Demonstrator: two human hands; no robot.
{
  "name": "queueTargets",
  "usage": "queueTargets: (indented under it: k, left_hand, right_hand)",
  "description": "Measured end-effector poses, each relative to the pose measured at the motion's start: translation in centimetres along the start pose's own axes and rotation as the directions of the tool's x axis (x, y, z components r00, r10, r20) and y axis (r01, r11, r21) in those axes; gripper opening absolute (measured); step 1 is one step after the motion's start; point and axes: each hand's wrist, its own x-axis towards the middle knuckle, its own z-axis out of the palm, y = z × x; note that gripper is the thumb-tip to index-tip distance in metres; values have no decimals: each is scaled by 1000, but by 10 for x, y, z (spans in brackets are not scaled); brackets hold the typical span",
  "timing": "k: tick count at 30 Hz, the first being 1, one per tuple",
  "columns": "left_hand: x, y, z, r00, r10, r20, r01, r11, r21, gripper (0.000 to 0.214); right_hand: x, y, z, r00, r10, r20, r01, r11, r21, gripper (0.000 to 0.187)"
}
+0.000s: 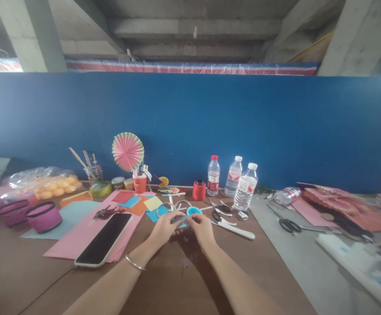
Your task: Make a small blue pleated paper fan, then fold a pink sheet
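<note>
Both hands meet over the brown table [242,267], pinching a small piece of blue-green paper [183,224] between them. My left hand [166,226] grips its left side, and my right hand [202,226] has the right side. Fingers partly cover the paper, so its full shape is hidden. Just beyond the right fingertips lies a bright blue pleated paper rosette [194,211]. White ring-shaped strips [183,204] rest behind the hands. Black-handled scissors [221,212] and a white-handled knife-like tool [238,230] lie to the right of my right hand.
Left of the hands, a phone [104,240] lies on pink paper [68,243] near coloured paper squares [152,202]. A red cup [140,183] with a pink fan [127,152], a red thread spool [199,190] and water bottles [245,187] stand behind. A power strip [357,267] is far right.
</note>
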Motion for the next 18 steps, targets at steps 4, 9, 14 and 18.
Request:
queueTargets:
  k: [4, 9, 14, 18]
  left_hand:
    - [0, -1, 0, 1000, -10, 1, 10, 1000, -12, 29]
    - [0, 0, 1, 1000, -29, -7, 29, 999, -21, 28]
    - [0, 1, 1, 999, -39, -6, 39, 999, -25, 29]
    - [0, 2, 1, 999, -43, -7, 43, 999, -26, 29]
  right_hand:
    - [1, 1, 0, 1000, -9, -5, 9, 1000, -2, 23]
    - [2, 3, 0, 1000, -13, -16, 13, 1000, -6, 22]
    - [2, 5, 0, 1000, -11, -12, 11, 1000, -2, 21]
    - [3, 6, 0, 1000, -11, -7, 11, 1000, 4, 22]
